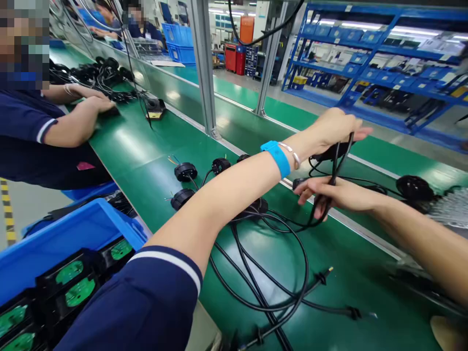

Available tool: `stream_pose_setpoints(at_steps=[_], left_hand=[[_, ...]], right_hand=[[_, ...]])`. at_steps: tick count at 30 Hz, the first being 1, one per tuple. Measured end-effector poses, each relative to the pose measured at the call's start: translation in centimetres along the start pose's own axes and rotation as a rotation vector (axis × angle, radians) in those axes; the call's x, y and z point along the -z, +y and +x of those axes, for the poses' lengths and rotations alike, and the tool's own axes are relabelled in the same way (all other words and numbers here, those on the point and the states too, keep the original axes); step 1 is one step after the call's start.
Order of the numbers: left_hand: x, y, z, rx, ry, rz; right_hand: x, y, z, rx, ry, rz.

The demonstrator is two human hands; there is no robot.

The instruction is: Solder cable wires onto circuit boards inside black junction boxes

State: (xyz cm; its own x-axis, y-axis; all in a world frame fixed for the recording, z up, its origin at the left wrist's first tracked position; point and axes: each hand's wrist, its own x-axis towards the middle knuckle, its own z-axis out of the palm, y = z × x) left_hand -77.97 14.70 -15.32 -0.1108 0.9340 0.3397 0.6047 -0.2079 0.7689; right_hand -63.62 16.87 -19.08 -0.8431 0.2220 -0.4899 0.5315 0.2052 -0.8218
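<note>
Right of centre, the left hand and, just below it, the right hand grip black cable. Looped cables cover the lower middle of the green table. A blue bin of black-and-green parts fills the lower left; a co-worker is upper left.

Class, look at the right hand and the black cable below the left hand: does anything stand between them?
Nothing visible does: the right hand holds the black cable directly, and the left hand is above, not in between.
</note>
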Motion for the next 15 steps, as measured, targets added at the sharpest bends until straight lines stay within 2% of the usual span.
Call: stream_pose_setpoints(at_steps=[2,4,5,7,8,10,11,15], left_hand=[[0.9,0.1,-3.2,0.069,0.060,0.051],[1.5,-0.3,-7.8,0.028,0.165,0.311],[1.6,-0.8,-10.2,0.028,0.118,0.387],[1.6,-2.1,-14.7,0.115,-0.184,0.370],[1.6,-2.8,-16.5,0.175,-0.221,0.317],[1.6,-4.4,-19.0,0.197,-0.173,0.286],[1.7,-5.0,-19.8,0.196,-0.109,0.266],[2.9,-5.7,-21.6,0.166,0.264,0.160]], right_hand=[[-0.4,0.2,-0.2,0.083,0.157,0.064],[0.8,0.1,-0.6,0.149,0.294,0.123],[1.5,-0.1,-0.9,0.179,0.355,0.152],[2.4,-0.6,-1.2,0.228,0.438,0.202],[2.6,-0.9,-1.2,0.247,0.460,0.222],[2.7,-1.3,-1.1,0.297,0.502,0.259],[2.7,-1.6,-1.0,0.330,0.532,0.276],[3.3,-2.5,-0.9,0.458,0.725,0.314]])
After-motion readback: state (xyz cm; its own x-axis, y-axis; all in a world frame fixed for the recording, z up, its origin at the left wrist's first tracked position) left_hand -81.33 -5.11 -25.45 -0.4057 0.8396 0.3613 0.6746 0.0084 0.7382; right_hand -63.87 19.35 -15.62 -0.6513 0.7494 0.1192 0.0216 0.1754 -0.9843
